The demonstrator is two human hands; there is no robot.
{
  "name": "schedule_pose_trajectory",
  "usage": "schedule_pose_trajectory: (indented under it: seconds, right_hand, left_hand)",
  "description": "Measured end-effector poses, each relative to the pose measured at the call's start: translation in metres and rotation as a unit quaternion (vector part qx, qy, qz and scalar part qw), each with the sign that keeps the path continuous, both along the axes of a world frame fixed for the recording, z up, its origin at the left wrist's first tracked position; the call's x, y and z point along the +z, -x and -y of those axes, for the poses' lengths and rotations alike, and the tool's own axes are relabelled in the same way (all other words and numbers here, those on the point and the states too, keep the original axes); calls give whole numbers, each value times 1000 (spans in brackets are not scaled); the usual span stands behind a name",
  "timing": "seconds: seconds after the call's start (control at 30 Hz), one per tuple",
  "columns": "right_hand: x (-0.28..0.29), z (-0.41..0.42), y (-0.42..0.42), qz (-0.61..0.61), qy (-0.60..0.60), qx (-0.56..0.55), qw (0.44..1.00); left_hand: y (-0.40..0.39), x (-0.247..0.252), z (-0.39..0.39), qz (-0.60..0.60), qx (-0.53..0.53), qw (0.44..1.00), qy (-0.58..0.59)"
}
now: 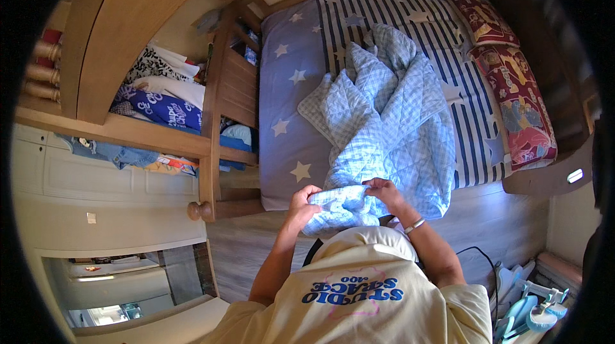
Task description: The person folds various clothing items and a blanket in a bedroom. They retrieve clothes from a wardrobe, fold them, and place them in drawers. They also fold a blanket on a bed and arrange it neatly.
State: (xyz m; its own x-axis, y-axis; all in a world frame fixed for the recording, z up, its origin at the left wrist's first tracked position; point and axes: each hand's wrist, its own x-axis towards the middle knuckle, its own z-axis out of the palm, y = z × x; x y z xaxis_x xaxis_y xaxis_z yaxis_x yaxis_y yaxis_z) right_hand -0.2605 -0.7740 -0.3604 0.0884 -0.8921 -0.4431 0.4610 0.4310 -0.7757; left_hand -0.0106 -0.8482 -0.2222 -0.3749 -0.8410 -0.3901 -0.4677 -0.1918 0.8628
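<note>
A quilted blue-and-white checked blanket (370, 118) lies bunched in folds on the bed, and its near end hangs over the mattress edge towards my body. My left hand (305, 205) grips the left corner of that near end. Further right, my right hand (384, 195) pinches the blanket's upper edge between thumb and fingers. Between both hands the cloth is raised in front of my waist. Beneath the blanket spreads a bed sheet (288, 104), grey with pale stars on the left and dark-striped on the right.
Two dark red printed pillows (514, 104) lie at the bed's right end. A wooden bed frame post (211, 152) stands at left, beside shelves of piled clothes (163, 99). On the floor at lower right sits a light-blue folded item (528, 310), near a black cable (480, 250).
</note>
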Motion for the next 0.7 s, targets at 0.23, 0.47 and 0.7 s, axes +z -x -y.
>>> schedule_pose_trajectory:
  seconds: [0.23,0.47,0.7]
  right_hand:
    - [-1,1,4,25,6,-31,999]
    - [19,2,9,44,17,-53,997]
    - [28,5,8,81,36,-44,995]
  left_hand:
    - [1,4,10,-3,6,996,-88]
    - [-1,1,9,-39,24,993,-107]
    - [-4,4,10,-72,32,989,-126]
